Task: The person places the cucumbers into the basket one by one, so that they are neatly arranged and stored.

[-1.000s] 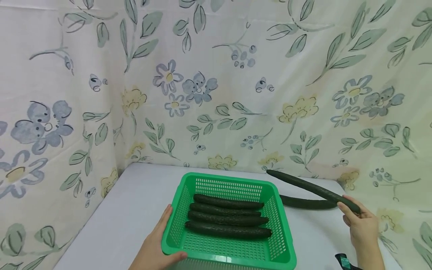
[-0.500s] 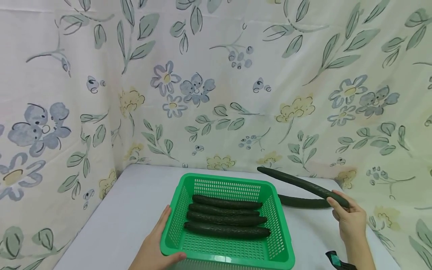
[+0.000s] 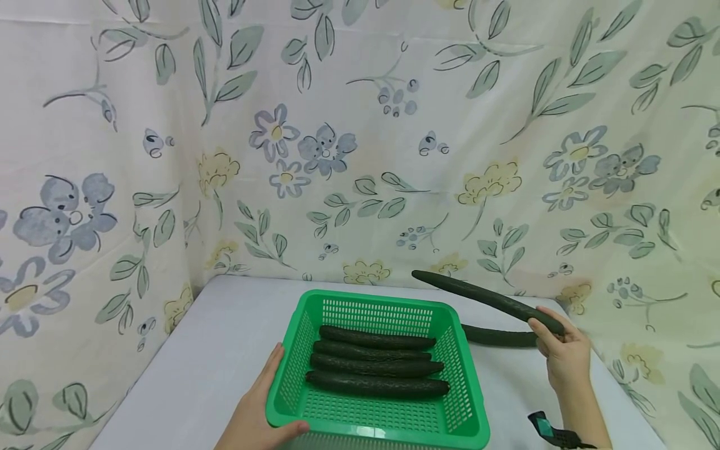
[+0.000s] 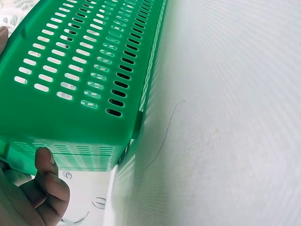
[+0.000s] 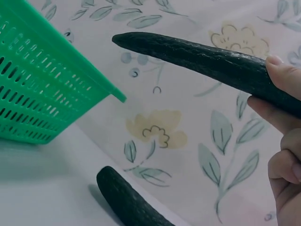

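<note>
My right hand (image 3: 568, 353) pinches a long dark green cucumber (image 3: 478, 292) near its right end, thumb on one side and fingers under it. It hangs in the air with its far end tilted up, to the right of the green plastic basket (image 3: 374, 296). Several similar cucumbers (image 3: 379, 384) lie side by side in that basket. At the basket's near left corner, my left hand (image 3: 253, 403) grips the side, its thumb along the front rim. In the left wrist view, bent fingers (image 4: 56, 188) meet the perforated wall.
Another cucumber (image 3: 497, 337) lies on the white table (image 3: 214, 325) right of the basket, partly hidden behind it and my right hand. A floral curtain (image 3: 360, 156) hangs behind and along both sides. A dark strap (image 3: 554, 431) is on my right wrist.
My right hand has moved left with its cucumber, bringing the far end toward the basket's back right corner. The left hand and basket stay put; the view has shifted slightly.
</note>
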Demonstrator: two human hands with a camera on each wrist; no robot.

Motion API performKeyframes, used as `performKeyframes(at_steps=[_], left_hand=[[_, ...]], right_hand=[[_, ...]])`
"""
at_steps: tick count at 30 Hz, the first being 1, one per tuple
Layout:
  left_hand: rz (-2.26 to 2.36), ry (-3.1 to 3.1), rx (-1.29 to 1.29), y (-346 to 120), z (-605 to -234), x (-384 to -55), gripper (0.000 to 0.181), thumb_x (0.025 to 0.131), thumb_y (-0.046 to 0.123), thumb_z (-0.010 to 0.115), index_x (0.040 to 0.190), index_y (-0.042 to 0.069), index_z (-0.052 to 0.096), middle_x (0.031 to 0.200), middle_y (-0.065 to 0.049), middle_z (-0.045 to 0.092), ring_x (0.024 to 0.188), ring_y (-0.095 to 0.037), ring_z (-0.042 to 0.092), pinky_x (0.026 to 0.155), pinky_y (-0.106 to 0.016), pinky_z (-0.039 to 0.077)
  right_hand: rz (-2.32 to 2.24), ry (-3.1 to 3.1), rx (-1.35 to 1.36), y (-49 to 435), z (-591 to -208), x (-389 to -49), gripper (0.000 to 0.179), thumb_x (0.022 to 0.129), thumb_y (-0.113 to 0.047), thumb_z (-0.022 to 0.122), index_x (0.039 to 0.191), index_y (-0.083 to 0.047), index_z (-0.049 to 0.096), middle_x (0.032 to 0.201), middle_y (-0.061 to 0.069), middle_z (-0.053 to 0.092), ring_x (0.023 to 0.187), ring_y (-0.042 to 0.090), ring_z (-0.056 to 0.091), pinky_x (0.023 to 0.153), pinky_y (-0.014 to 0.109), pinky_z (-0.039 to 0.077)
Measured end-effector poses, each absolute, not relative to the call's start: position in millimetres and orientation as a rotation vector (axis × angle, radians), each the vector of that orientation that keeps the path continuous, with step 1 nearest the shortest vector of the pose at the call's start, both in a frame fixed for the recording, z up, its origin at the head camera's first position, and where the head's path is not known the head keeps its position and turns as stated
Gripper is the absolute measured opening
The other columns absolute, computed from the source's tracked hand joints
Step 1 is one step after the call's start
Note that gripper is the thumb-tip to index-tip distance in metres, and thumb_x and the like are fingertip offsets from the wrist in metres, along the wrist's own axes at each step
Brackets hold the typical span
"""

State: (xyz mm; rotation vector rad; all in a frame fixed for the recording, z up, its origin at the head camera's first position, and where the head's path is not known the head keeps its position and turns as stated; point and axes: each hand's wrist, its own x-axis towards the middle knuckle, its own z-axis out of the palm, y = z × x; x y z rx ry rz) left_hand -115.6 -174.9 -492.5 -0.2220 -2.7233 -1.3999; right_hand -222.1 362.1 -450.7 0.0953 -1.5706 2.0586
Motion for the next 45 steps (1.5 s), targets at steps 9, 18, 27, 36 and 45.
performKeyframes(at_steps=[9,18,27,36,45], left_hand=[[-1.399,-2.717,-0.225,-174.4,-491.5,-115.4,0.130,0.077,0.044,0.094,0.173,0.026,0.008,0.178,-0.010,0.014,0.155,-0.049,0.032,0.104,-0.062,0.052],[-1.400,-2.712,-0.220,-174.1,-491.3,-114.5,0.130,0.077,0.044,0.093,0.172,0.033,0.005,0.178,-0.009,0.014,0.156,-0.047,0.030,0.104,-0.060,0.051],[-1.390,-2.705,-0.237,-175.1,-493.7,-115.1,0.130,0.077,0.044,0.094,0.173,0.028,0.007,0.178,-0.010,0.014,0.155,-0.048,0.031,0.103,-0.062,0.052],[-1.365,-2.702,-0.247,-175.7,-496.0,-115.2,0.131,0.077,0.045,0.093,0.172,0.036,0.003,0.178,-0.007,0.013,0.155,-0.047,0.031,0.103,-0.063,0.052],[-1.379,-2.705,-0.246,-174.9,-492.3,-114.4,0.130,0.078,0.045,0.093,0.172,0.033,0.004,0.178,-0.010,0.014,0.156,-0.047,0.029,0.105,-0.064,0.050]], right_hand=[[2.114,-1.584,0.147,341.8,-445.2,-230.1,0.032,0.096,0.019,0.064,0.113,-0.003,0.080,0.073,-0.004,0.055,0.054,0.018,0.020,0.051,0.032,0.015],[2.040,-1.754,0.175,318.9,-430.6,-231.6,0.030,0.096,0.013,0.069,0.116,-0.006,0.079,0.069,-0.005,0.044,0.057,0.021,0.020,0.054,0.036,0.017],[2.009,-1.799,0.301,294.1,-414.8,-236.6,0.029,0.095,0.015,0.068,0.117,-0.002,0.078,0.059,-0.002,0.033,0.052,0.022,0.016,0.049,0.036,0.015],[2.055,-1.786,0.408,270.9,-400.7,-237.4,0.031,0.095,0.016,0.068,0.118,-0.002,0.079,0.064,-0.009,0.045,0.053,0.018,0.021,0.052,0.035,0.020],[2.077,-1.813,0.390,249.1,-408.9,-239.5,0.028,0.094,0.014,0.070,0.119,0.004,0.076,0.082,-0.004,0.057,0.056,0.014,0.029,0.057,0.037,0.021]])
